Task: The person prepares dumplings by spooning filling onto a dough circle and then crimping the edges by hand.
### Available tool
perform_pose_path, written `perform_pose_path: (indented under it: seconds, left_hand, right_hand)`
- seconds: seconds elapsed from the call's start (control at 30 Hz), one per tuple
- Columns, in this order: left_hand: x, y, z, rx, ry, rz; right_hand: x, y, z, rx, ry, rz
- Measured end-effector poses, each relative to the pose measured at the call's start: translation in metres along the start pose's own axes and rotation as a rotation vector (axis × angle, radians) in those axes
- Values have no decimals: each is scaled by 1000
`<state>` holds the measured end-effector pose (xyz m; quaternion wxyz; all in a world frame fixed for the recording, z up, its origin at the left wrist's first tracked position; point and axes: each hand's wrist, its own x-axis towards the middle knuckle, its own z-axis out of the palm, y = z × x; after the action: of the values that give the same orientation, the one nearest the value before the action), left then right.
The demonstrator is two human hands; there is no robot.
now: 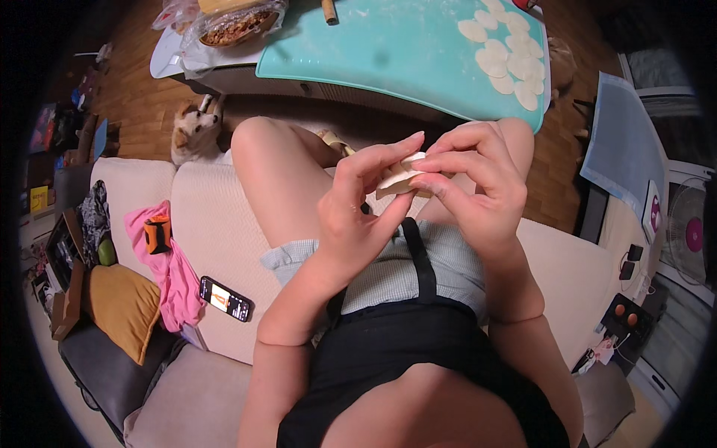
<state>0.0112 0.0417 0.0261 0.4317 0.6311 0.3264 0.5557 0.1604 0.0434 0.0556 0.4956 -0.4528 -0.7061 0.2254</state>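
Above my lap, a folded dumpling wrapper point(399, 178) is held between both hands. My left hand point(367, 187) supports its left end between thumb and fingers. With thumb and fingertips, my right hand point(476, 176) pinches its upper right edge. Whether filling lies inside the fold is hidden. Beyond my knees, several round dough wrappers point(494, 59) lie overlapping on the right part of a turquoise silicone mat point(358, 50), which is dusted with flour. A bowl of chopped filling point(238, 31), partly wrapped in clear plastic, stands on the table to the mat's left.
The end of a wooden rolling pin point(329, 12) rests on the mat's far side. A dog point(196, 134) lies on the floor by the sofa point(207, 207). A smartphone point(226, 298), a pink cloth point(173, 280) and an orange-black object point(157, 234) lie left of me. A fan point(692, 232) stands right.
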Motion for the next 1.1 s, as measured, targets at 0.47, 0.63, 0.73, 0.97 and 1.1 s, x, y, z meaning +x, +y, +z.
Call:
perform_pose_path:
  seconds: [0.47, 0.63, 0.73, 0.97, 1.1]
  left_hand:
    - [2, 5, 9, -155, 58, -67]
    - [1, 1, 15, -110, 94, 13]
    - [1, 2, 17, -92, 108, 25]
    - [-2, 3, 18, -122, 118, 61]
    - [-3, 3, 17, -171, 99, 64]
  right_hand:
    - [-22, -1, 5, 103, 162, 80]
    - [-37, -7, 16, 258, 168, 172]
    - [-36, -9, 19, 275, 188, 142]
    - [-29, -8, 17, 76, 251, 1]
    - [-23, -7, -4, -275, 181, -260]
